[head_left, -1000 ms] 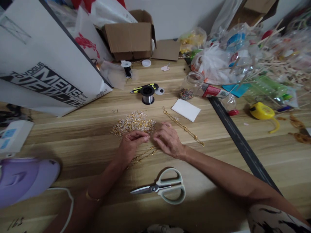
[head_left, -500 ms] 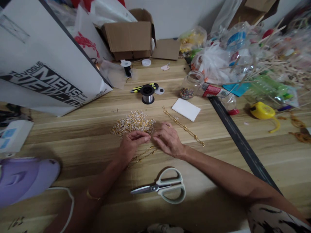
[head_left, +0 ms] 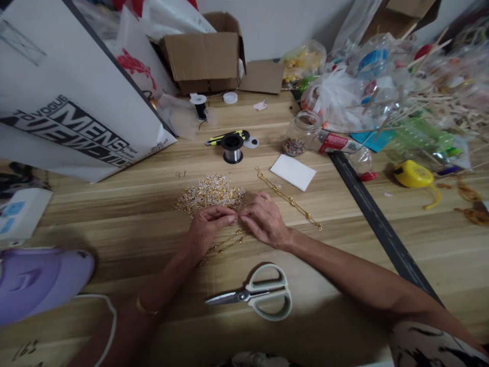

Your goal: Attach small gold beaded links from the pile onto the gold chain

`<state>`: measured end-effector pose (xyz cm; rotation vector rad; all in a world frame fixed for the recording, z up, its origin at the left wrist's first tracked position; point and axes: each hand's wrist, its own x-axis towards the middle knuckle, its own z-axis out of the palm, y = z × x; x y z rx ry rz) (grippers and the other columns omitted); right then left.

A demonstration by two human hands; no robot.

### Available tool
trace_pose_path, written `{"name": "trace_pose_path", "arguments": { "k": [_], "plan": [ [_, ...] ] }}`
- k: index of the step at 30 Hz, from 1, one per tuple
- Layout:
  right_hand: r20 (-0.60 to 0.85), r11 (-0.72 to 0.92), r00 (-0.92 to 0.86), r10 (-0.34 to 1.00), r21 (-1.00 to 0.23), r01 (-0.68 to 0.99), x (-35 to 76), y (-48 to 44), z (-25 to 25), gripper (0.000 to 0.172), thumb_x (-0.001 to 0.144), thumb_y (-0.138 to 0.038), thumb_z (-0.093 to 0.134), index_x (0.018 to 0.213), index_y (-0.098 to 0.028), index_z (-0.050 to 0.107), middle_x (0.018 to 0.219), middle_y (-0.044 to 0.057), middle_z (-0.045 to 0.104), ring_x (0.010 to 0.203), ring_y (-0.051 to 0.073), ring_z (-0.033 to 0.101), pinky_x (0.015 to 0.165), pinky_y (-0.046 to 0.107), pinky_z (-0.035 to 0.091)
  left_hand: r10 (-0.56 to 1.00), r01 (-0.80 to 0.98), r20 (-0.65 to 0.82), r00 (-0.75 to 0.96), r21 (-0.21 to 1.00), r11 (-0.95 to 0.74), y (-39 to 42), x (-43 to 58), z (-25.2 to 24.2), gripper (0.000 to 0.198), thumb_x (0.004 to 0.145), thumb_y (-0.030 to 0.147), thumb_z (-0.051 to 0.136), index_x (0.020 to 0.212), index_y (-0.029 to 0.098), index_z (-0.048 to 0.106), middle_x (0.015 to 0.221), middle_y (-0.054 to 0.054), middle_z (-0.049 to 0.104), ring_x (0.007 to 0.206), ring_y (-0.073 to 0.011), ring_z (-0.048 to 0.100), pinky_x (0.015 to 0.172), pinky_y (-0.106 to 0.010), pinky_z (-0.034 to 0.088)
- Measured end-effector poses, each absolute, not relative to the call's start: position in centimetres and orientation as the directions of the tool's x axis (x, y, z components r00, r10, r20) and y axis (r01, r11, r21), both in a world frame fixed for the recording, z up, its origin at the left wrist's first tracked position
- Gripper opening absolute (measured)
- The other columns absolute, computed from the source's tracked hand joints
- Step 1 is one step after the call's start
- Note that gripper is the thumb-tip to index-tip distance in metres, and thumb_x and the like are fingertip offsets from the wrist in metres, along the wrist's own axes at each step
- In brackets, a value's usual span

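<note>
My left hand (head_left: 206, 229) and my right hand (head_left: 265, 220) meet fingertip to fingertip over the wooden table (head_left: 114, 224), both pinched on a thin gold chain (head_left: 225, 243) that trails down toward me between them. Just beyond the fingers lies a heap of small gold and clear beads or findings (head_left: 210, 192). A second gold chain (head_left: 288, 200) stretches diagonally to the right of my right hand. Pale green scissors (head_left: 260, 297) lie closed below my hands.
A spool of silver wire (head_left: 232, 148), a yellow-black cutter (head_left: 225, 137), a white card (head_left: 293, 172), a jar of coloured beads (head_left: 300, 135), a yellow tape measure (head_left: 414, 176), a cardboard box (head_left: 204, 56), a printed white bag (head_left: 72, 112) and a purple device (head_left: 38, 280) surround the area.
My fingertips have drawn slightly closer together on the chain; otherwise nothing has visibly moved.
</note>
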<state>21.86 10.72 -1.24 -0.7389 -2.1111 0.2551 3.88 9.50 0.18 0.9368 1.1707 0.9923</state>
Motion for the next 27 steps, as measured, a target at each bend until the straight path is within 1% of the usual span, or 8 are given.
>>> {"name": "trace_pose_path", "arguments": {
  "k": [15,20,27],
  "plan": [
    [0.658,0.800,-0.464,0.593,-0.421,0.427,21.85,10.71,-1.10,0.003,0.085,-0.016,0.050,0.087,-0.018,0.051,0.078,0.003,0.061,0.079,0.017,0.054,0.089,0.040,0.039,0.959,-0.118,-0.253,0.130,0.956,0.268,9.43,3.73,-0.27,0.010,0.064,0.020,0.075,0.073,0.018,0.071,0.066,0.001,0.071,0.063,-0.0109,0.064,0.066,-0.021,0.051],
    [0.650,0.799,-0.470,0.597,-0.430,0.420,21.80,10.73,-1.10,0.003,0.086,-0.017,0.049,0.087,-0.019,0.051,0.079,0.003,0.061,0.078,0.016,0.053,0.090,0.041,0.039,0.959,-0.131,-0.250,0.131,0.955,0.266,9.41,3.72,-0.43,0.011,0.063,0.021,0.075,0.073,0.018,0.072,0.065,0.001,0.071,0.062,-0.0109,0.064,0.066,-0.022,0.051],
    [0.647,0.797,-0.471,0.600,-0.435,0.419,21.84,10.73,-1.15,0.003,0.086,-0.017,0.049,0.087,-0.019,0.052,0.078,0.003,0.061,0.077,0.016,0.053,0.090,0.041,0.038,0.951,-0.132,-0.286,0.115,0.945,0.301,9.34,3.81,-0.32,0.014,0.061,0.022,0.076,0.073,0.017,0.072,0.064,0.000,0.071,0.061,-0.0117,0.064,0.067,-0.023,0.051]
  ]
}}
